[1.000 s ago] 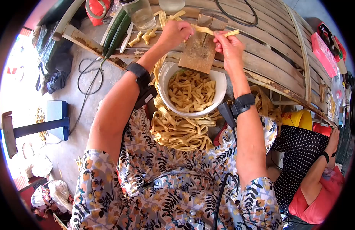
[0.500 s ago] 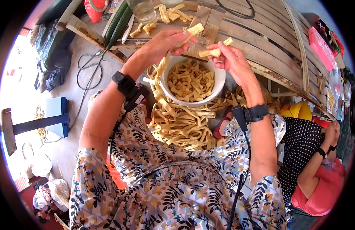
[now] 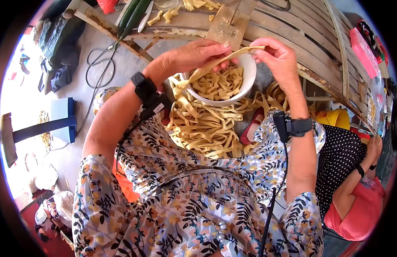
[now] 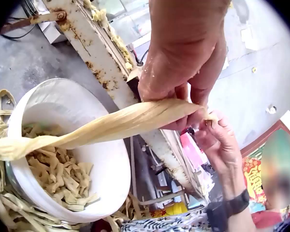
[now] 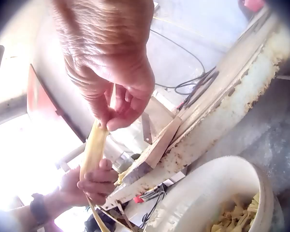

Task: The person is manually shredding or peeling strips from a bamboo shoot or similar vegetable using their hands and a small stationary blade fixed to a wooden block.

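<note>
A long, soft, pale yellow strip [image 3: 207, 68] stretches between the two hands above a white bucket [image 3: 250, 79]. My right hand [image 3: 281, 62] pinches its far end between thumb and fingertips. Further along, the fingers of my left hand [image 3: 194, 56] curl round the strip, as the right wrist view shows. From there the strip [image 4: 111, 126] hangs slightly twisted past the bucket toward the floor. Inside the bucket lie many short yellow pieces [image 3: 220, 83]. A loose heap of long strips [image 3: 203, 132] covers the floor below the bucket.
A wooden board [image 3: 228, 28] lies on the slatted bench [image 3: 288, 40], its end by the bucket. Cucumbers [image 3: 132, 17], a white-handled tool [image 3: 145, 17] and knotted yellow pieces [image 3: 170, 15] are on the bench's left. A seated person [image 3: 357, 192] is at right.
The short knotted piece that the right hand held is gone from it; that hand now pinches the long strip's end. Both hands have come closer together over the bucket.
</note>
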### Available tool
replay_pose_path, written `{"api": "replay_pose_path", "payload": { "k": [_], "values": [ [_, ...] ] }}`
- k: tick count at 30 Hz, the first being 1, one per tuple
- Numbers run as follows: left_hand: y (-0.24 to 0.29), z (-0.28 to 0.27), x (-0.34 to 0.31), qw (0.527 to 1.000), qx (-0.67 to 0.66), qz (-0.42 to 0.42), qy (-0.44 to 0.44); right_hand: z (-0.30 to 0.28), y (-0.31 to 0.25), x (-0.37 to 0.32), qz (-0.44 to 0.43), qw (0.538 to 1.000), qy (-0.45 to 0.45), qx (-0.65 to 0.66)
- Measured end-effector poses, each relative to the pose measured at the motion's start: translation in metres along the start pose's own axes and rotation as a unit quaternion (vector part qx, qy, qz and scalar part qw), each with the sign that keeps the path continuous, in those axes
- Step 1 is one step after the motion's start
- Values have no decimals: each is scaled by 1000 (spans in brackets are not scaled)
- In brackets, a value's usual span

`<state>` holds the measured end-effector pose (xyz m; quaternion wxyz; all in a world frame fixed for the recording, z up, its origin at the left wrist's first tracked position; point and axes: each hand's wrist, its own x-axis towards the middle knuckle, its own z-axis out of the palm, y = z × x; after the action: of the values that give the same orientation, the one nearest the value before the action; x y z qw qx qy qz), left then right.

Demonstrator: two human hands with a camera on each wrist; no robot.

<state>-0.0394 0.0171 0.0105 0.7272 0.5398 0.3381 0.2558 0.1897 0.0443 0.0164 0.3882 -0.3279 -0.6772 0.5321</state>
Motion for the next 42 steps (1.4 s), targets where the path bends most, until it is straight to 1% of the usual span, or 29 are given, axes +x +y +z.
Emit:
{"api": "replay_pose_path", "payload": {
  "k": [1,2,5,6,7,9,10,11,13,14,17,18,19,21,22,23,25,26,27,29,31,32,33,34,35,36,39,40,42],
  "values": [
    [-10,-6,1,998,-51,-1,-20,1,-2,-3,-5,1000,-16,-16],
    [-13,-2,1,998,-22,-24,50,3,-8,-5,-10,999,-30,-32],
    [-9,1,1,964,230,46,126,-1,-13,-3,21,998,-32,-51],
    [2,17,-1,934,308,50,172,-4,-8,2,24,997,-23,-74],
    [-4,21,4,899,387,114,172,-5,-6,5,26,995,-14,-97],
    [-10,30,8,797,531,236,165,16,-5,1,191,968,-22,-159],
    [-2,34,4,723,621,271,135,20,-5,-1,253,958,-61,-119],
    [0,33,4,727,614,283,120,22,-5,-3,313,941,-100,-77],
    [0,27,2,734,600,306,91,23,8,-9,317,933,-144,-85],
    [-1,25,1,786,545,275,93,26,12,-12,320,928,-168,-89],
    [-3,10,-1,917,339,178,114,36,11,-26,280,908,-280,137],
    [-4,3,-1,933,307,146,120,38,5,-27,250,877,-333,238],
    [-5,-3,1,946,274,118,126,38,-3,-21,221,881,-299,293],
    [-5,11,-5,989,60,51,127,35,-18,-12,161,874,-226,399],
    [-16,8,-2,993,56,91,41,29,-13,-7,128,890,-179,399],
    [-18,18,0,997,3,52,49,23,-18,-4,134,909,-142,369],
    [-40,23,11,972,-222,55,-54,30,-12,-3,121,984,-34,122],
    [-41,24,15,960,-256,12,-110,34,-5,-5,105,984,-47,140],
    [-43,25,16,948,-284,19,-143,38,-1,-7,89,982,-60,158],
    [-48,33,16,940,-328,1,-95,33,0,-8,113,988,-80,67],
    [-52,29,19,930,-341,7,-135,36,-2,-10,122,988,-84,29],
    [-50,29,20,925,-347,10,-155,36,-4,-10,90,993,-74,-21],
    [-48,31,20,935,-346,-17,-71,36,1,-7,-33,990,-27,-137],
    [-46,34,22,939,-342,-43,12,33,8,-1,-154,955,24,-251],
    [-40,38,23,935,-336,-69,93,35,8,-4,-160,938,81,-296],
    [-35,39,22,943,-300,-18,143,37,7,-7,-159,917,138,-338],
    [-8,46,15,964,-56,58,254,39,3,-8,-53,937,154,-310],
    [-9,44,14,963,-2,81,257,37,1,-6,42,965,116,-230],
    [-12,45,13,959,53,98,262,32,13,-1,116,983,75,-118]
  ]
}}
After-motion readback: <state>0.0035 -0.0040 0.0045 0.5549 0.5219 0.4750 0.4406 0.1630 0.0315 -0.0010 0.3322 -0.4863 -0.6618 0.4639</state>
